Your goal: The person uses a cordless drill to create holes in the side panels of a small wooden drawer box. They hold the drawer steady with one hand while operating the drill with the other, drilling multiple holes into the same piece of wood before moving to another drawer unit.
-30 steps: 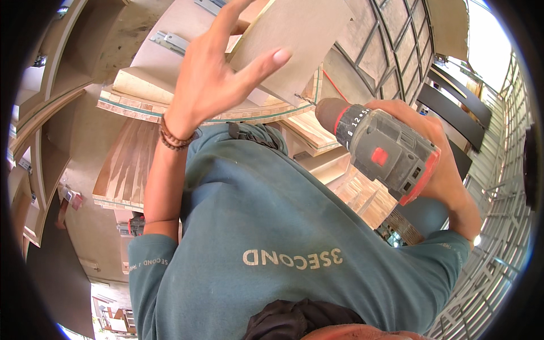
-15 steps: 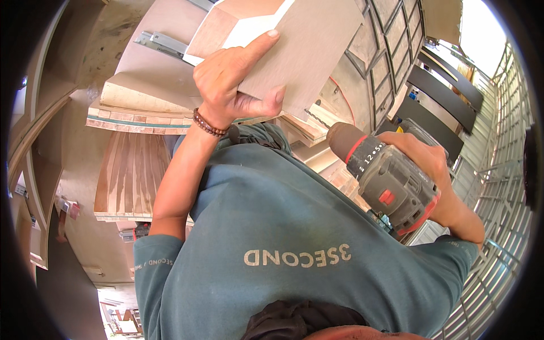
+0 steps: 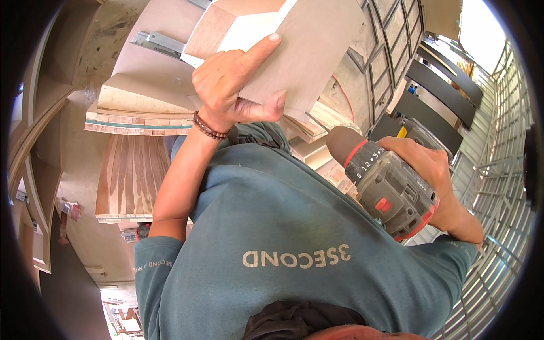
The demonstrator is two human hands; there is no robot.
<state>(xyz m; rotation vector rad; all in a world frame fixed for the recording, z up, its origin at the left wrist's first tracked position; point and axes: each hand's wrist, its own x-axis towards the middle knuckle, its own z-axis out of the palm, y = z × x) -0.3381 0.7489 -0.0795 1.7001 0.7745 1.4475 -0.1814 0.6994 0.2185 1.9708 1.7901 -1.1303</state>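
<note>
My left hand (image 3: 226,85), a beaded bracelet at its wrist, grips the near edge of a pale wooden box (image 3: 306,51) with a white inside. Its index finger and thumb lie along the box's flat outer panel, and the other fingers are curled at the edge. My right hand (image 3: 422,161) is wrapped round a black and grey cordless drill (image 3: 391,192) with a red ring. A thin drill bit (image 3: 317,122) points at the panel's lower corner. Its flutes look smeared, and I cannot tell whether the tip has entered the wood.
Under the box is a board-topped work surface (image 3: 147,93) with a metal drawer slide (image 3: 161,44) on it. Striped wooden boards (image 3: 130,175) stand below at the left. Dark panels (image 3: 436,93) and a metal lattice wall (image 3: 498,158) are at the right.
The drill has tilted slightly, its body shifting a little left and up. The bit's flutes, sharp before, are now blurred. My left hand and the box have barely moved.
</note>
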